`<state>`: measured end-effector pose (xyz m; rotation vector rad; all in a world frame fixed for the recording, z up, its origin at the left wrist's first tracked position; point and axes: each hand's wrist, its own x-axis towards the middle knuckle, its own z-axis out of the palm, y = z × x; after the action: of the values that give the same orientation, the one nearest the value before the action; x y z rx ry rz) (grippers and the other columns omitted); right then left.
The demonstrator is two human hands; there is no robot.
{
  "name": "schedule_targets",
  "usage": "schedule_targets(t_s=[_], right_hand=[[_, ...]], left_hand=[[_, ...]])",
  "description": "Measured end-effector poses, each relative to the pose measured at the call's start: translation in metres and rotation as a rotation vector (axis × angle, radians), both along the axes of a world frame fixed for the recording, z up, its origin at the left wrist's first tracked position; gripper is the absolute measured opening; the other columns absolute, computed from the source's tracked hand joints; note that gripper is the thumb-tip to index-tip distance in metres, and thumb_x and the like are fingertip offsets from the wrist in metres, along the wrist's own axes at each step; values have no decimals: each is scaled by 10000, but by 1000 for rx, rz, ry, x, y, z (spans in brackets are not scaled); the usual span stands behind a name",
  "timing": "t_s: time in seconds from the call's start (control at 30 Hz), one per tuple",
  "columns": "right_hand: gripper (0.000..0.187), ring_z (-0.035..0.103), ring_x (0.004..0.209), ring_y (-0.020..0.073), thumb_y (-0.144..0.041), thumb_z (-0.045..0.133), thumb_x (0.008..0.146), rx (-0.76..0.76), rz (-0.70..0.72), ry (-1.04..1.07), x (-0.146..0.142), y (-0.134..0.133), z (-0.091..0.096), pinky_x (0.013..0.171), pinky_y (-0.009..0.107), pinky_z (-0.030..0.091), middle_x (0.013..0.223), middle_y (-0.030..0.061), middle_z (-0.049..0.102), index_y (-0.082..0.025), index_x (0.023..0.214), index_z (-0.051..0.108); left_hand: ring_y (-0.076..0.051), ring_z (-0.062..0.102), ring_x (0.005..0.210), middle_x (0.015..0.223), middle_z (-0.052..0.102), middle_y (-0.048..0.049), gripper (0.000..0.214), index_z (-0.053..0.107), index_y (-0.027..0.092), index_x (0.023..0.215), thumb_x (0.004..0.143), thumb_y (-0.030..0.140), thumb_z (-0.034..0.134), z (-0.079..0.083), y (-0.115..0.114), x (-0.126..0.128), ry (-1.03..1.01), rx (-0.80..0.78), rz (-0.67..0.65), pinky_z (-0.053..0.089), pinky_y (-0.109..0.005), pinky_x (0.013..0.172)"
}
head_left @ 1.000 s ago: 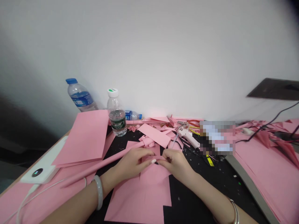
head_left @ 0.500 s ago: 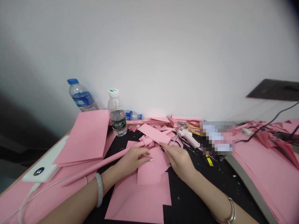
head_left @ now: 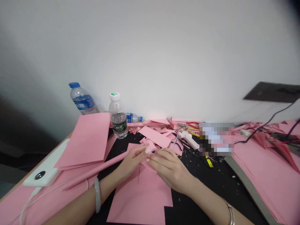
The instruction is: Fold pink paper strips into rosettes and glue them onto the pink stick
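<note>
Left hand [head_left: 132, 163], right hand [head_left: 170, 171] — pink paper [head_left: 150, 166]

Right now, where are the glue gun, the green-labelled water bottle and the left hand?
Hot glue gun [head_left: 188, 140]: head view, white barrel.
Green-labelled water bottle [head_left: 119, 122]: head view, green label.
Left hand [head_left: 132, 161]: head view, back of hand.

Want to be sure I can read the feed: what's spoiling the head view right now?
In the head view, a pixelated patch hides whatever lies right of the glue gun; the top right corner falls dark; the wall looks pale and washed out.
</note>
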<state>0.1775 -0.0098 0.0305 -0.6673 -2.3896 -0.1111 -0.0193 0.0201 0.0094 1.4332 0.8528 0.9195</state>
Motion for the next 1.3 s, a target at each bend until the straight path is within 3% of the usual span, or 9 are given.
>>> schedule_targets(t_s=[0.1,0.23,0.33,0.47,0.7,0.87,1.07,1.2,1.3], right_hand=[[376,521,1131,254,-277,494,898,-96,8,17,4,6,1,979,431,405,1183,115,640,-124,1240,524],[410,478,1194,266,-247,541,872,-136,-333,26,11,26,2,996,426,388,1233,121,605,-140,1266,503],[450,485,1195,298,-183,573,827,-216,-410,-192,6,44,4,1002,466,368,1280,130,574,-137,1270,510],[342,635,961,237,-28,461,831,-225,-444,-278,4,61,11,973,433,393,1004,90,714,-164,1086,643],[375,679,850,243,-135,400,894,-5,-590,141,41,71,40,737,352,526,1007,118,719,-146,1204,611],[385,701,830,239,-168,406,896,-26,-711,224,67,89,42,718,330,536,1025,89,725,-185,1227,602],[395,682,936,234,-151,390,896,-193,-625,131,82,115,30,790,345,533,1088,81,705,-181,1236,589],[413,575,1136,219,-94,367,889,-178,-485,26,86,124,26,940,380,470,1249,102,614,-162,1233,587],[428,495,1212,246,-60,389,867,-151,-510,-114,88,130,19,977,446,432,1330,108,547,-179,1222,596]], left_hand=[[-170,555,719,803,653,-48,277,675,126,852,859,367,538,0,2,1,-11,-28,112,437,-244,630],[-169,559,775,874,655,-48,279,667,141,960,867,362,524,5,5,-3,-13,37,389,444,-236,660],[-178,581,811,949,639,-55,307,633,155,1026,863,389,520,7,7,-6,-91,22,496,482,-243,653],[-136,584,558,776,612,-18,300,598,148,957,861,417,508,11,3,-3,-74,-46,356,491,-236,490],[-149,615,468,598,566,20,259,536,162,844,898,401,453,11,-8,6,-6,-182,-40,486,-239,440],[-145,615,493,644,560,13,250,524,161,830,889,399,477,6,-7,6,-12,-182,-45,500,-248,457],[-151,628,478,625,580,11,247,534,157,911,908,388,446,3,-4,6,-13,-209,-53,500,-245,455],[-159,641,487,626,595,5,248,531,159,895,901,397,459,-1,-4,7,-20,-223,-57,498,-242,453],[-167,653,507,637,603,4,237,526,169,890,890,401,477,-2,-4,7,-21,-235,-76,496,-237,454]])
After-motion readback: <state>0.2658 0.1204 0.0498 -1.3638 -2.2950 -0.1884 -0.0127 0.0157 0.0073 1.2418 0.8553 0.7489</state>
